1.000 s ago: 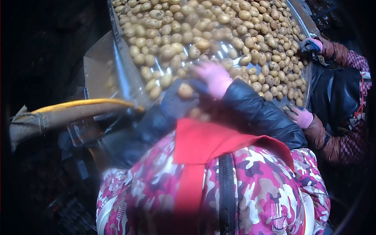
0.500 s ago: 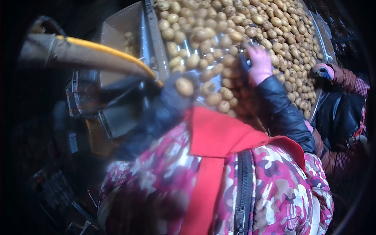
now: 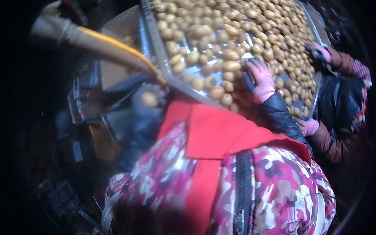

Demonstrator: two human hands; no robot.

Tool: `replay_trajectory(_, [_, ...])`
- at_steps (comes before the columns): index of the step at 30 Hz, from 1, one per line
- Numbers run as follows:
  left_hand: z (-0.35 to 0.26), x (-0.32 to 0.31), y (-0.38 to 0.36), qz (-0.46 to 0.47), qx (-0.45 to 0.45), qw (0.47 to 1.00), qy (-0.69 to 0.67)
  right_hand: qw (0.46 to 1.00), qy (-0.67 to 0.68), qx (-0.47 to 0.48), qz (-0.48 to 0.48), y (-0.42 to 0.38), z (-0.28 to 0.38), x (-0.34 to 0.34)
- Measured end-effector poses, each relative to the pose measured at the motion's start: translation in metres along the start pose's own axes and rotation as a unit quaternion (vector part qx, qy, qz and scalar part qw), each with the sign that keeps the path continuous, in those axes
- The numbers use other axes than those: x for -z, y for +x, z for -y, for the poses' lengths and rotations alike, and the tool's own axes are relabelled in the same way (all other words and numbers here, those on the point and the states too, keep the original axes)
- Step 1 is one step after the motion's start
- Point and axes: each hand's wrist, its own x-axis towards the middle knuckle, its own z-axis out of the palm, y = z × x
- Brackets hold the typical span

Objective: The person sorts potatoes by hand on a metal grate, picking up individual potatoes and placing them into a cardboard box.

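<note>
My left hand (image 3: 138, 102), blurred and in a dark glove, is off the left edge of the metal table. A single potato (image 3: 149, 99) sits in its grasp. On the potato pile (image 3: 282, 35), my right hand (image 3: 262, 80) wears a pink glove with dark fingertips. Its fingers stretch forward and the thumb stands apart; no potato shows within it. Loose potatoes (image 3: 216, 93) lie on the wet table surface just left of that hand.
A metal rim (image 3: 156, 43) bounds the table's left side. Beyond it are a thick hose-like tube (image 3: 105, 49) with a yellow strip and a box-like bin (image 3: 113, 74). At right, another person's gloved hands (image 3: 309, 126) reach to the table.
My left hand has moved left and slightly down with the potato, away from the table. My right hand has drawn back slightly. The co-worker's hands have moved onto the table's edge.
</note>
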Motion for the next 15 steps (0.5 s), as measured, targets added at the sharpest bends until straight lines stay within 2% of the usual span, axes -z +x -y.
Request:
replay_trajectory(1, [-0.024,0.035,0.025,0.04,0.056,0.997,0.024,0.998,0.026,-0.048,-0.032,-0.008,-0.021,0.003])
replay_trajectory(3, [-0.057,0.03,0.04,-0.011,0.003,0.999,0.048,0.986,0.037,-0.132,-0.091,-0.034,-0.056,0.006])
replay_trajectory(4, [-0.075,0.02,0.041,-0.038,-0.027,0.997,0.06,0.985,0.036,-0.129,-0.11,-0.048,-0.074,0.007])
replay_trajectory(6, [-0.11,-0.001,0.042,-0.093,-0.092,0.987,0.087,0.972,0.06,-0.197,-0.11,-0.074,-0.079,0.007])
replay_trajectory(8, [-0.132,0.019,0.049,0.029,-0.11,0.986,0.123,0.968,0.064,-0.214,-0.115,-0.107,-0.08,-0.009])
replay_trajectory(9, [-0.133,0.051,0.056,0.182,-0.088,0.969,0.141,0.975,0.096,-0.179,-0.095,-0.117,-0.074,-0.003])
replay_trajectory(10, [-0.126,0.055,0.058,0.219,-0.076,0.954,0.19,0.979,0.061,-0.174,-0.089,-0.121,-0.053,0.004])
replay_trajectory(11, [-0.101,0.047,0.049,0.169,-0.079,0.923,0.336,0.977,0.067,-0.187,-0.079,-0.132,-0.044,0.001])
replay_trajectory(13, [-0.046,0.012,0.033,0.081,-0.034,0.813,0.576,0.972,0.096,-0.21,-0.053,-0.152,-0.029,-0.012])
replay_trajectory(14, [-0.008,-0.012,0.033,0.001,0.086,0.878,0.47,0.974,0.09,-0.2,-0.046,-0.153,-0.018,-0.009])
replay_trajectory(15, [0.016,-0.038,0.021,0.071,0.075,0.879,0.466,0.976,0.079,-0.198,-0.043,-0.157,-0.012,-0.01])
